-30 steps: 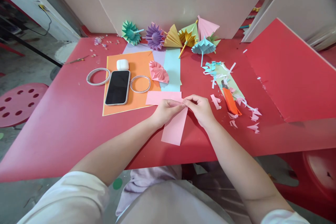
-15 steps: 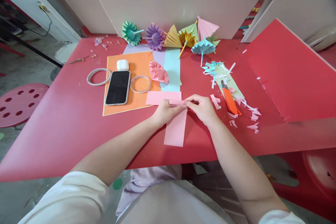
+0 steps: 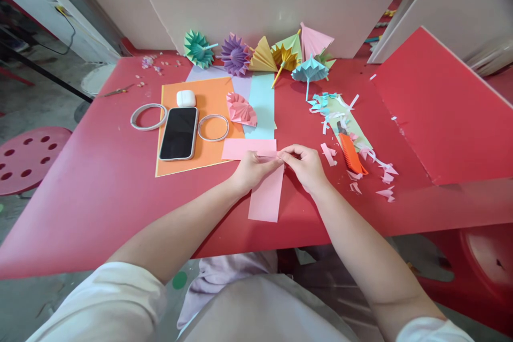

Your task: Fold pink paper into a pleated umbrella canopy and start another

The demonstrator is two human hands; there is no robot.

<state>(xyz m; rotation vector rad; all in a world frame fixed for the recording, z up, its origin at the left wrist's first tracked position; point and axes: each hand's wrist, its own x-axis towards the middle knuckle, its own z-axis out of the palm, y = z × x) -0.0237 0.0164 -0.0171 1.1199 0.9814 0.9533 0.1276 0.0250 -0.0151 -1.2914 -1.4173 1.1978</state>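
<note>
My left hand (image 3: 252, 172) and my right hand (image 3: 304, 165) meet over the table's middle, fingertips pinched on a narrow pink paper strip (image 3: 266, 154). Most of that strip is hidden by my fingers. Below my hands a wider pink paper piece (image 3: 264, 200) lies towards the front edge. Another pink paper rectangle (image 3: 234, 148) rests crosswise just behind the left hand, partly over an orange sheet (image 3: 200, 165). Behind it sits a folded pink paper fan (image 3: 241, 109) on a light blue sheet (image 3: 262, 101).
A phone (image 3: 179, 133), a white earbud case (image 3: 186, 98) and two tape rolls lie left. Folded paper umbrellas (image 3: 308, 69) line the back. Right are an orange utility knife (image 3: 350, 152), paper scraps (image 3: 387, 192) and a red board (image 3: 449, 112).
The view has shifted very slightly. My hands keep the same pinch on the pink strip, with hardly any visible movement.
</note>
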